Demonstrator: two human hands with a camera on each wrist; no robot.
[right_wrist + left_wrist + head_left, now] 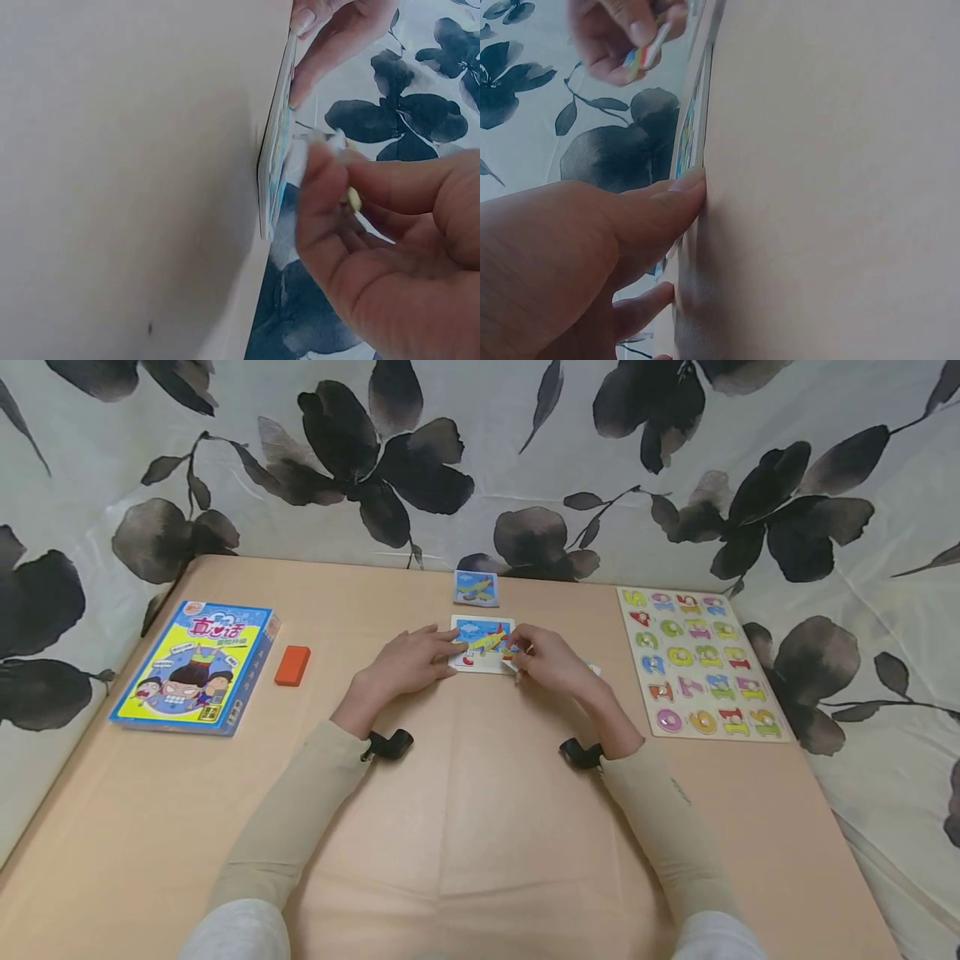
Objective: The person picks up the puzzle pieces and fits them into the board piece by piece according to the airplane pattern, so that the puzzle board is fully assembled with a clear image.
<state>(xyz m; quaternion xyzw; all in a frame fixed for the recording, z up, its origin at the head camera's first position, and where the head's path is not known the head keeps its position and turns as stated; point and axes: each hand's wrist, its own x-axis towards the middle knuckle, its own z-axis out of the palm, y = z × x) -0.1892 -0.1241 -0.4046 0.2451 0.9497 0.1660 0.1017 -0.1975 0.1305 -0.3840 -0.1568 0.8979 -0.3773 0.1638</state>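
Note:
A puzzle board (480, 662) with a yellow plane on a blue sky lies flat at the far middle of the table. My left hand (420, 657) rests on its left side, fingers extended, with the thumb (686, 180) at the near edge in the left wrist view. Over the board's right side, my right hand (551, 658) pinches a small puzzle piece (646, 58) between thumb and fingers. Its colours show in the left wrist view; the fingers hide most of it in the right wrist view. Behind the board stands a small card (476, 588) with a similar plane picture.
On the left lie a blue and yellow box (198, 668) and an orange-red block (292, 666). A sheet of colourful number shapes (701, 664) lies at the right. Something white (595, 669) shows beside my right wrist. A flowered cloth (525, 468) hangs behind the table.

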